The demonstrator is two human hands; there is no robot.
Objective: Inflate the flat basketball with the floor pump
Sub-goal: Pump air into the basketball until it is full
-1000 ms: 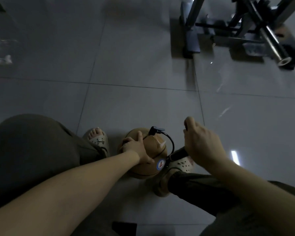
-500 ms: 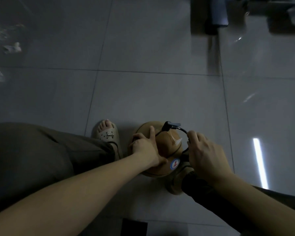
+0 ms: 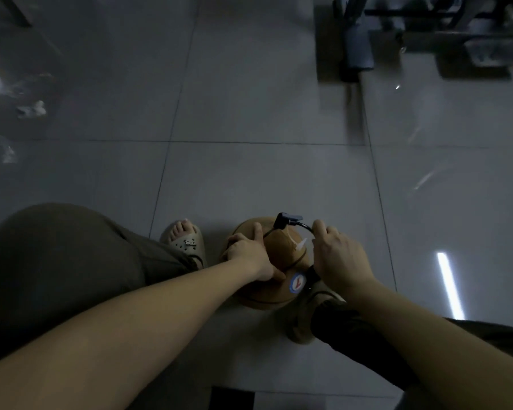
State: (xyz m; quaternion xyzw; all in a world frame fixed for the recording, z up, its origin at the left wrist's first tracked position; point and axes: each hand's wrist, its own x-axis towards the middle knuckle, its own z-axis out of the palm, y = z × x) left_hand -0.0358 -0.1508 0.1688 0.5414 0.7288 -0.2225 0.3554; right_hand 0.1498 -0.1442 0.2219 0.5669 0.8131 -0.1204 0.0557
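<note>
grey tiled floor stretches ahead of both hands, and a dark metal frame stands far beyond the right hand. a trousered knee fills the space left of the left arm. the tan basketball sits on the floor between the two hands, its top dented. the left hand lies spread on the ball, fingers straight and thumb wide. the right hand is curled round the top of the floor pump, just right of the ball. a sandal sits just left of the left hand, another below the right wrist. a black hose arcs from the right fingers to the chuck above the ball.
</note>
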